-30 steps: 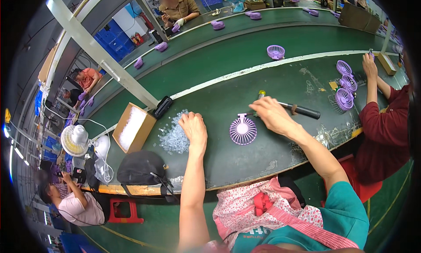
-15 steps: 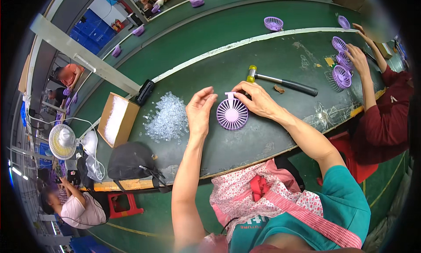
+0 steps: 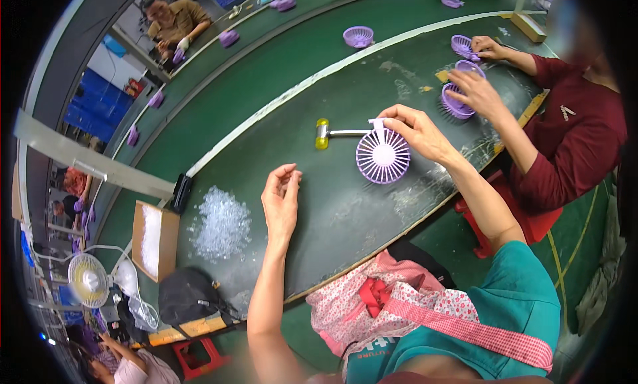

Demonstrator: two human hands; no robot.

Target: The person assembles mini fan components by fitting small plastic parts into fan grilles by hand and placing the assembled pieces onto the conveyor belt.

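My right hand (image 3: 422,136) pinches the short tab at the top of a round purple fan cover (image 3: 383,156) with radiating slats. The cover is over the handle side of a hammer (image 3: 323,134) with a yellow head, hiding most of the handle. My left hand (image 3: 280,204) is apart from the cover, its thumb drawn against curled fingers. Whether anything small is between them cannot be made out. Left of that hand lies a heap of small clear plastic pieces (image 3: 221,223) on the dark green table (image 3: 332,231).
Beside the heap stand an open cardboard box (image 3: 167,246) and a black bag (image 3: 188,296). Beyond the white edge strip, a green conveyor carries purple parts such as a fan cover (image 3: 359,36). At right, a co-worker's hands (image 3: 480,91) handle several purple covers.
The view has turned to the right. My right hand has carried the fan cover rightward, over the hammer's handle side. My left hand's fingers have curled closer together, and it is farther from the cover.
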